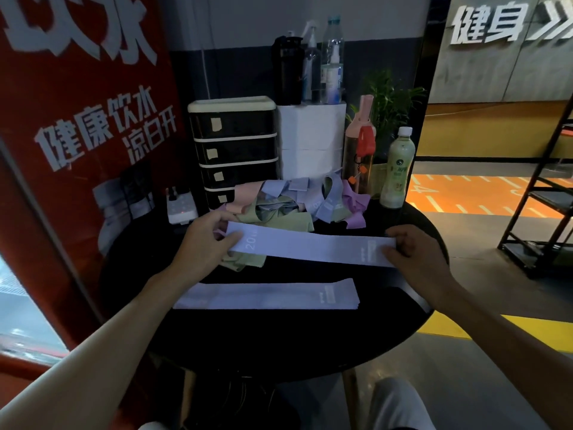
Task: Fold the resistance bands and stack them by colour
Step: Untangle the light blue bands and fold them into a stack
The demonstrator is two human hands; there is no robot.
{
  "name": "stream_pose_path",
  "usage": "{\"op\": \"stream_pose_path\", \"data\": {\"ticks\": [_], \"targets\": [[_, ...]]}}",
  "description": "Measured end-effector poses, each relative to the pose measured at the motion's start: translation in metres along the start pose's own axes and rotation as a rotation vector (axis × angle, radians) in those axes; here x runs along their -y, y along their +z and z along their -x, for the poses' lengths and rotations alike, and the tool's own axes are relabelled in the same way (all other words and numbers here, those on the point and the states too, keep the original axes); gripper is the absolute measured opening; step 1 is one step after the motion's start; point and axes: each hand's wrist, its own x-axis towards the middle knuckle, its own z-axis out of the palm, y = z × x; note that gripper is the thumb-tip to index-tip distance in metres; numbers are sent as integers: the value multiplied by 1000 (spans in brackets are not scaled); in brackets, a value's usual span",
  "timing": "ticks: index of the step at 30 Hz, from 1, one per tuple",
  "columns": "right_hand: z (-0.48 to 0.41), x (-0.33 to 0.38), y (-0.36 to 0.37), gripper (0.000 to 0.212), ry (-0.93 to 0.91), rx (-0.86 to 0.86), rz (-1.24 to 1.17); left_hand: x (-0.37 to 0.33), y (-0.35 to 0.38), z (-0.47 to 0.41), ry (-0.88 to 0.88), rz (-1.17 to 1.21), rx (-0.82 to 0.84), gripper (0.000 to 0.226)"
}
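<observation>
left hand (pixel 204 243) + right hand (pixel 415 252) fingers pinch lilac band (pixel 310 246) ends | bottle (pixel 400 150): pale-green drink (pixel 394 189)

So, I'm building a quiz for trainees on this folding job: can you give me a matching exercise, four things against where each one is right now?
Things
1. stretched pale blue band
2. flat pale blue bands
3. tangled pile of bands
4. green drink bottle

Places
a. upright at the table, far right edge
b. lying flat nearest the person
c. pinched between left hand and right hand
d. heaped beyond the hands, before the drawer unit

Pairs: 1-c, 2-b, 3-d, 4-a
</observation>
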Motion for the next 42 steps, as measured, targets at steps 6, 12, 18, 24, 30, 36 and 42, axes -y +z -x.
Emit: {"op": "stream_pose_path", "data": {"ticks": [6, 12, 18, 24, 30, 36, 42], "targets": [[15, 14, 32, 26, 14, 91, -176, 15, -31, 32, -109, 6, -77, 21], [27, 11, 51, 20, -56, 168, -58, 36, -46, 63, -165, -52, -168, 21], [34, 10, 56, 14, -48, 141, -26, 49, -38, 74, -167, -46, -201, 16], [37, 9, 56, 13, -16, 127, -35, 57, -30, 85, -166, -78, -217, 18], [38, 9, 54, 14, -1, 160, -9, 58, -27, 90, -179, -102, -236, 15], [39, 10, 54, 14, -5, 180, 14, 55, -26, 90, -185, -134, -245, 14], [39, 10, 54, 14, 5, 189, 67, 55, -25, 90, -180, -168, -231, 18]]}}
